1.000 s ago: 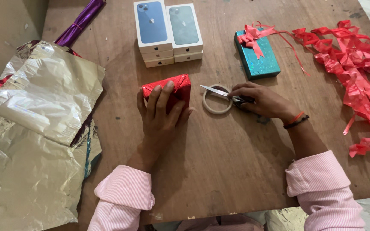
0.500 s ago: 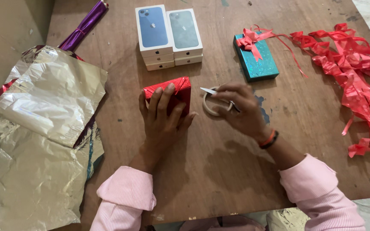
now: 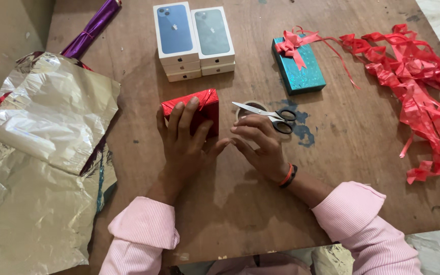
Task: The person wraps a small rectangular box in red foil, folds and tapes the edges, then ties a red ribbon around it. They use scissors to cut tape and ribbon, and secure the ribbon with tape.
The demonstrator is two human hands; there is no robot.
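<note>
Package: small box wrapped in shiny red foil [image 3: 193,113], flat on the brown wooden table [image 3: 230,203], near its centre.
Left hand: left hand [image 3: 184,140] lies palm-down on the red box, fingers spread, pressing rather than gripping.
Right hand: right hand [image 3: 260,145] sits just right of the box, fingers loosely curled, holding nothing; its fingertips are close to the left thumb.
Tools: steel scissors with black handles [image 3: 267,113] rest on a white tape roll [image 3: 248,108], just beyond the right hand.
Behind: two white phone boxes [image 3: 194,40], stacked side by side.
Right: teal gift box with red bow [image 3: 298,65]; heap of red ribbon [image 3: 418,81].
Left: crumpled silver foil sheets [image 3: 47,153]; purple foil roll [image 3: 90,28].
</note>
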